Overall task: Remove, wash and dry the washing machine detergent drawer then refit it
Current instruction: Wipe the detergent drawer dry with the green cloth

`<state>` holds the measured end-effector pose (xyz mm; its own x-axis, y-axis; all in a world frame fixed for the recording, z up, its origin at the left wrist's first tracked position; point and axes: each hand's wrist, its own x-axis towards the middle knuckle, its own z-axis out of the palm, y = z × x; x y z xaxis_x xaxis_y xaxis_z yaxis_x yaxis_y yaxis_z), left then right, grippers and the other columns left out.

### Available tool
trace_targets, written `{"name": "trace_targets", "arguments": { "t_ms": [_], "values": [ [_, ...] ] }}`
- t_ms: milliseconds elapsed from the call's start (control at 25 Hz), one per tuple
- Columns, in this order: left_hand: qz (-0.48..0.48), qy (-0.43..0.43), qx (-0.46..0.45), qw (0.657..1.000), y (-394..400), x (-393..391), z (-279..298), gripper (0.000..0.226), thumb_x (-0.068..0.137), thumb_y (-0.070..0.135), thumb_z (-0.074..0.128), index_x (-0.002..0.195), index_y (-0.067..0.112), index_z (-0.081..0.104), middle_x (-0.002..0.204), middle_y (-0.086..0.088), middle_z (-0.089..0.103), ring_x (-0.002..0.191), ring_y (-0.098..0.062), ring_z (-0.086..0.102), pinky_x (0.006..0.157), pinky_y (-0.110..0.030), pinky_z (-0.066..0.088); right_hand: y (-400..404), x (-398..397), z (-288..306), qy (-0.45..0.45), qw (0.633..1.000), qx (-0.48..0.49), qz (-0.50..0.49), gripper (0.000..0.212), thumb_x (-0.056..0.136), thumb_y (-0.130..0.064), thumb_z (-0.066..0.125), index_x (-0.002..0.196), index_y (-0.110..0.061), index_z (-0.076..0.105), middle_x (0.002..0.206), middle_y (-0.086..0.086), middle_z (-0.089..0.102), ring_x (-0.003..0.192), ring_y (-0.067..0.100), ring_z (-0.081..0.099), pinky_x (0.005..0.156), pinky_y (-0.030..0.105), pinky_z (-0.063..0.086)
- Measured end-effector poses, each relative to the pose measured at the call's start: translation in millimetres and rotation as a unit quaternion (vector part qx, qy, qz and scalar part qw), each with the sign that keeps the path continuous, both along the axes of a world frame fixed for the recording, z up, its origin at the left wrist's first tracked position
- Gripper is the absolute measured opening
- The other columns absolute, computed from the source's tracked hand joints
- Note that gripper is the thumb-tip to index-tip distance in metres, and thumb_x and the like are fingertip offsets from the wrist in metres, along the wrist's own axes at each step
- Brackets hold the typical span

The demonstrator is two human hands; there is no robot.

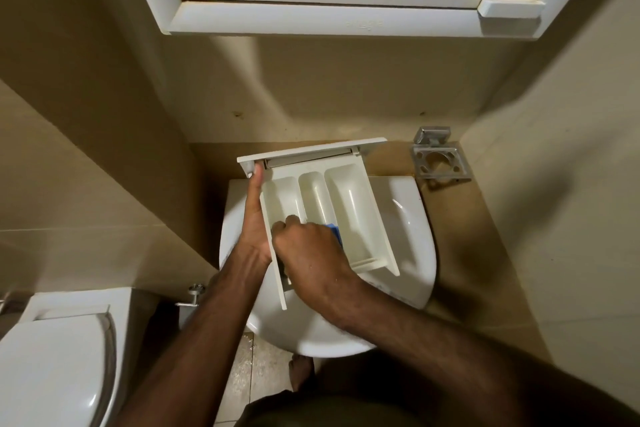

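**Drawer scrubbed over the basin**

Right hand (308,246) up front, fingers curled tight around a blue sponge (334,231), pressing into the near end of the detergent drawer (341,204). Left hand (254,218) grips the drawer's left wall, thumb up at the front panel. Drawer held tilted above the white sink (412,218). Toilet (55,357) sits bottom left, mirror cabinet (329,15) overhead.

No text can be read. The cabinet (332,19) frame carries a faint embossed mark on its lower rail, too blurred to make out. The sink (412,218) rim shows small dark marks, also illegible.
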<state>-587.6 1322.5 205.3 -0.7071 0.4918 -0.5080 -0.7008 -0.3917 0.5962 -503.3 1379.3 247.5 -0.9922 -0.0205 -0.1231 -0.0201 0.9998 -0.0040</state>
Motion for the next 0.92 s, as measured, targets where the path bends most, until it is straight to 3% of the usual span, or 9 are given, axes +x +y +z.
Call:
{"name": "trace_targets", "arguments": {
  "t_ms": [40,120,240,320,400,480,760,840,920],
  "values": [
    [-0.005,0.007,-0.011,1.0,0.2,-1.5,0.8,0.066,0.09,0.075,0.046,0.061,0.024,0.078,0.062,0.006,0.068,0.054,-0.008,0.066,0.055,-0.019,0.054,-1.2,-7.8,1.8,0.05,0.998,0.022,-0.017,0.013,0.096,-0.008,0.066,0.108,-0.01,0.07,0.097,0.006,0.071,0.078,0.02,0.075,0.057,0.03,0.051],
    [-0.012,0.002,-0.017,1.0,7.2,-2.4,4.5,0.067,0.093,0.073,0.045,0.055,0.023,0.07,0.058,0.006,0.062,0.055,-0.007,0.063,0.058,-0.019,0.053,-2.7,-26.7,15.4,0.108,0.991,-0.01,-0.083,0.052,0.113,-0.016,0.03,0.095,-0.009,0.078,0.081,0.007,0.072,0.061,0.02,0.072,0.052,0.029,0.054],
    [-0.003,0.031,-0.023,0.999,9.5,-5.1,-8.0,0.065,0.095,0.071,0.043,0.058,0.025,0.071,0.061,0.01,0.064,0.059,-0.003,0.064,0.058,-0.019,0.055,-8.2,-41.2,24.3,0.101,0.983,-0.065,-0.139,0.076,0.108,-0.025,-0.005,0.124,-0.001,0.065,0.115,0.017,0.066,0.1,0.033,0.07,0.081,0.041,0.052],
    [-0.011,0.042,-0.028,0.999,4.7,-6.6,-14.0,0.06,0.082,0.083,0.051,0.058,0.032,0.074,0.061,0.016,0.067,0.057,-0.002,0.065,0.054,-0.018,0.055,-6.2,-34.8,15.3,0.046,0.981,-0.143,-0.125,0.058,0.108,-0.021,0.009,0.122,-0.001,0.062,0.115,0.018,0.065,0.105,0.037,0.067,0.077,0.044,0.044],
    [-0.025,0.025,-0.015,0.999,-0.4,-7.7,-13.7,0.058,0.08,0.078,0.056,0.06,0.027,0.075,0.062,0.009,0.068,0.056,-0.007,0.066,0.056,-0.021,0.055,-3.9,-15.0,4.5,0.001,0.98,-0.169,-0.104,0.023,0.106,-0.01,0.046,0.118,-0.004,0.065,0.112,0.015,0.07,0.102,0.035,0.069,0.079,0.042,0.052],
    [-0.038,0.023,0.008,0.999,-1.9,-12.0,-12.8,0.06,0.087,0.074,0.05,0.074,0.023,0.079,0.074,0.001,0.071,0.066,-0.015,0.07,0.063,-0.026,0.059,-8.1,6.9,-1.5,-0.053,0.977,-0.185,-0.092,0.018,0.099,-0.007,0.062,0.117,-0.007,0.066,0.11,0.013,0.072,0.099,0.031,0.071,0.083,0.039,0.056],
    [-0.041,0.038,0.036,0.998,-9.3,-6.3,-11.9,0.064,0.091,0.075,0.046,0.101,0.019,0.075,0.092,-0.006,0.073,0.082,-0.023,0.072,0.074,-0.034,0.062,11.5,29.8,7.8,-0.035,0.901,-0.404,-0.151,0.019,0.105,-0.012,0.049,0.117,-0.008,0.064,0.104,0.01,0.07,0.093,0.023,0.067,0.086,0.043,0.057],
    [-0.072,0.012,0.063,0.995,-11.9,-7.2,-8.2,0.076,0.083,0.079,0.053,0.119,0.014,0.071,0.109,-0.014,0.072,0.102,-0.032,0.07,0.093,-0.044,0.057,31.7,33.6,15.1,0.027,0.854,-0.487,-0.18,0.02,0.105,-0.015,0.05,0.12,-0.013,0.064,0.105,0.007,0.072,0.093,0.021,0.069,0.083,0.043,0.059],
    [-0.097,0.003,0.079,0.992,-11.4,-8.9,-10.3,0.093,0.081,0.083,0.051,0.14,0.011,0.06,0.146,-0.024,0.052,0.138,-0.043,0.046,0.119,-0.058,0.03,57.4,31.2,21.4,0.13,0.79,-0.559,-0.215,0.021,0.104,-0.016,0.051,0.119,-0.018,0.065,0.101,0.003,0.075,0.081,0.017,0.072,0.067,0.036,0.058]
  ]
}}
